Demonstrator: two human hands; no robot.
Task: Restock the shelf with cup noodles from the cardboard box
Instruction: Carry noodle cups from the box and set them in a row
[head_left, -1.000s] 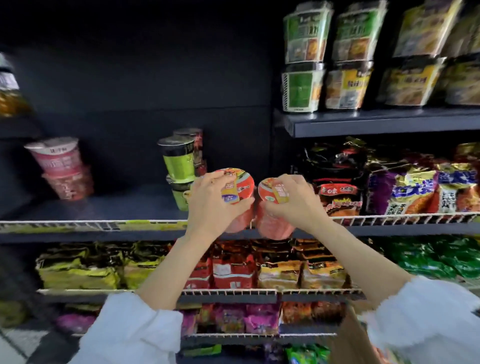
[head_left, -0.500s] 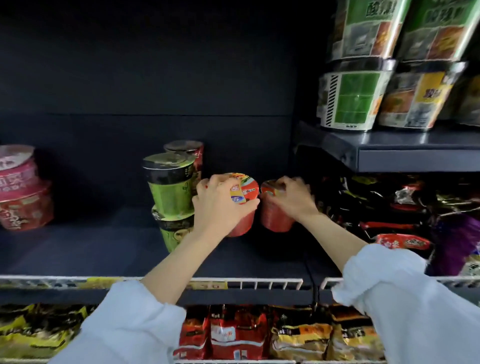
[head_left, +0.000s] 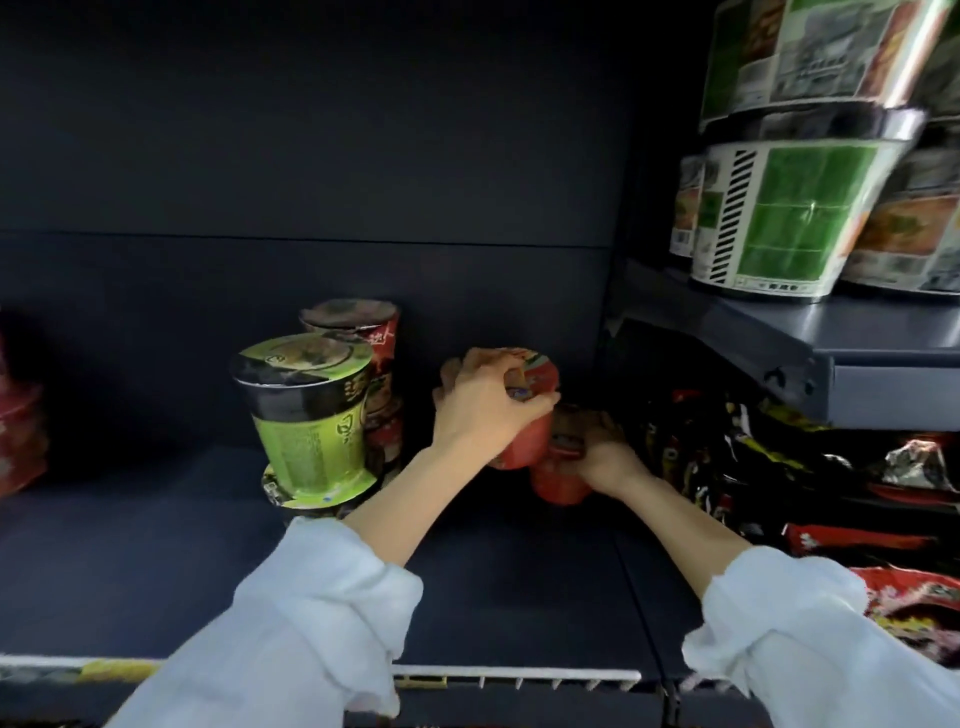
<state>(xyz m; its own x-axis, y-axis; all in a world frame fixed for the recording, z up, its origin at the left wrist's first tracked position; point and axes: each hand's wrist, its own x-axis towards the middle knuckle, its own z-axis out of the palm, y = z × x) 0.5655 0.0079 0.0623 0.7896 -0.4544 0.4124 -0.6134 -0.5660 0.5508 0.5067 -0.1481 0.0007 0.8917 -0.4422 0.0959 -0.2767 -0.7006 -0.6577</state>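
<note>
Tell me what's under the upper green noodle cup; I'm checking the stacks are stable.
The upper green cup sits on another green cup; only that cup's lid rim shows, its body covered by the left sleeve.

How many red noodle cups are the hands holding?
2. The left hand holds one red cup from above; the right hand holds another red cup lower, beside it. More may be hidden behind.

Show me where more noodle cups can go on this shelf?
Bare shelf floor lies between the green cup stack and the red cups at the left edge, and in front by the wire rail. It is crowded on the right, where both hands set red cups beside the packets.
</note>
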